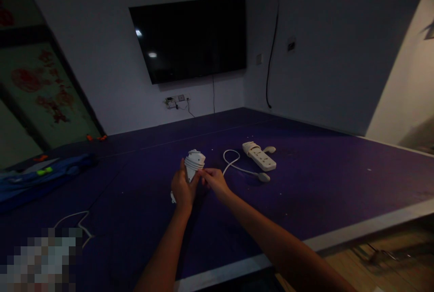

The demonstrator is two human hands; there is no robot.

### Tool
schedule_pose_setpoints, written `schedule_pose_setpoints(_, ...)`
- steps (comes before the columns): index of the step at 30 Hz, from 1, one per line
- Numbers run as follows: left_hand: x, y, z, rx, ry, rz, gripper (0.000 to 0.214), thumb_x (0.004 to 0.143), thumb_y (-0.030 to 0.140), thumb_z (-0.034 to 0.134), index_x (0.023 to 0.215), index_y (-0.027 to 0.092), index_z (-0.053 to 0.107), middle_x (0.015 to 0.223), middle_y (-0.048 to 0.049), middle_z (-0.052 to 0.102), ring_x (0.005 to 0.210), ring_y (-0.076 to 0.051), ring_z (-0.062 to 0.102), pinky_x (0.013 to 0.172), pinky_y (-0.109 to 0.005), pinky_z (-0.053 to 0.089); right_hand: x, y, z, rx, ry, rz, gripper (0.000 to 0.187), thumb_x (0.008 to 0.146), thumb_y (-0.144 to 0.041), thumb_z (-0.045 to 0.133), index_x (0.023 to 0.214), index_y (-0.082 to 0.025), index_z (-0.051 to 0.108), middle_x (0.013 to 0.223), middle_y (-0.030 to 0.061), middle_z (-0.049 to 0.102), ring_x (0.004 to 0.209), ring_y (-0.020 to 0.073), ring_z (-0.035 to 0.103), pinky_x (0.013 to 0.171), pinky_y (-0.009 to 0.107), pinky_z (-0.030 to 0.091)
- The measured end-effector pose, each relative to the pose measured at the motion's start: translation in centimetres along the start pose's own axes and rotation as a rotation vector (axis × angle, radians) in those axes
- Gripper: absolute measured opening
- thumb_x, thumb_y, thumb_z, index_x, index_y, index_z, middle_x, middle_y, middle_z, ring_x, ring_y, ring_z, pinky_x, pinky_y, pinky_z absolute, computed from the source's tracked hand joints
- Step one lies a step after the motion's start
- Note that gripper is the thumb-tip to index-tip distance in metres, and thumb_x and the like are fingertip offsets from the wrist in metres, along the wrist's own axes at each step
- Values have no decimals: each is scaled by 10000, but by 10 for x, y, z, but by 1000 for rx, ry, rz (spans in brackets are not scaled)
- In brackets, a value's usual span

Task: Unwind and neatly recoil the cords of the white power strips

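Note:
My left hand (183,188) is closed around a white power strip (196,158), whose cord is wound in several turns around its body. Close beside it, the fingers of my right hand (214,181) pinch the white cord (194,165) against the strip. From under my right hand the loose cord loops over the purple surface and ends at a plug (263,177). To the right lies a second white power strip (260,157), its cord wrapped around one end and its plug (270,149) beside it.
The purple surface (325,179) has a pale front edge (369,227). Blue cloth (64,170) lies at the left, and a thin white cable (83,224) sits nearer. A television (193,39) hangs on the back wall above a socket panel (178,99). A dark cable (272,52) hangs at right.

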State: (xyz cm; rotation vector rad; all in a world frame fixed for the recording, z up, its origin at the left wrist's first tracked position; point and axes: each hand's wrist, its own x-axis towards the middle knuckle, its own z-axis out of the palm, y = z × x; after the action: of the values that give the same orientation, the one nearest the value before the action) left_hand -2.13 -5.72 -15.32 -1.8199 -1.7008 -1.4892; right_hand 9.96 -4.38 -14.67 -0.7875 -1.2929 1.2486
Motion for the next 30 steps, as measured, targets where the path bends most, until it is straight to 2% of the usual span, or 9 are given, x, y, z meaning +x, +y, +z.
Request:
schedule_pose_setpoints(5,2,6,-5,147,14,109,663,814,517,487,1339,115,431,917,-159,637,875,-287,603,761,-383,445,2,5,-1,21,37,34,434,636,-584,627,613,-152,599,411,-49,463,349,45,308,363,197,169)
schedule_pose_setpoints(8,3,7,-5,58,30,117,691,774,520,549,1329,123,444,985,-170,640,929,-293,598,809,-405,447,4,3,-3,48,23,17,445,609,-593,648,624,-151,598,425,-49,462,360,44,313,368,197,167)
schedule_pose_setpoints(10,4,7,-4,-93,17,84,694,737,515,600,1307,140,473,1052,-167,638,979,-284,593,853,-402,444,5,1,-5,82,31,2,441,595,-587,665,620,-154,587,430,-55,448,368,42,311,372,196,168)
schedule_pose_setpoints(12,5,6,-3,-314,-23,-28,667,718,511,623,1264,142,521,1060,-154,650,967,-258,608,848,-374,458,7,-1,-9,139,55,-6,440,588,-582,676,583,-162,547,425,-65,414,369,38,293,371,196,164)
schedule_pose_setpoints(16,8,7,-1,-760,-76,-391,609,673,529,650,1114,110,627,874,-118,696,761,-199,642,686,-302,496,12,-2,-18,276,72,24,487,581,-583,682,491,-190,408,394,-86,328,351,27,224,358,202,127)
schedule_pose_setpoints(19,9,9,0,-915,-69,-562,556,571,534,720,927,107,687,778,-84,694,650,-160,617,593,-257,475,12,-3,-20,326,44,58,493,578,-570,690,490,-198,379,385,-97,296,340,23,193,351,206,100)
schedule_pose_setpoints(22,9,12,1,-1002,-144,-720,524,510,577,733,742,111,672,607,-26,644,490,-114,544,481,-228,419,11,-3,-19,334,6,72,473,585,-537,701,500,-196,385,394,-97,309,340,21,198,349,204,98)
schedule_pose_setpoints(25,8,15,2,-1069,-247,-813,548,493,637,710,651,119,623,506,10,582,404,-90,485,421,-211,363,11,-3,-18,333,-10,79,464,590,-521,704,504,-193,386,407,-96,320,344,19,205,350,201,99)
schedule_pose_setpoints(30,7,20,3,-1115,-316,-788,586,519,691,663,648,123,600,493,10,567,401,-95,485,432,-217,363,11,-3,-18,313,-10,85,462,585,-530,701,512,-192,394,415,-96,321,351,21,205,350,203,102)
